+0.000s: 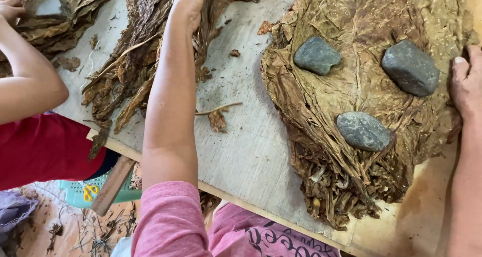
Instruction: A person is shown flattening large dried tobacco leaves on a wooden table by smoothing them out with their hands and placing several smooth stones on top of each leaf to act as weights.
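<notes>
Tabletop [246, 151] of pale board carries a broad flattened stack of dried brown leaves [361, 101] on its right side, weighted by three grey stones [362, 131] resting on top. A loose bundle of darker crumpled leaves [135, 61] lies at the upper left. Left hand [188, 3] reaches into that bundle, fingers buried in it and seemingly clutching leaves, though their grip cannot be told for sure. Right hand [467, 81] rests open, fingers laid flat against the stack's right edge. Another person's hand [10, 8] touches a third leaf pile [65, 16] at far left
</notes>
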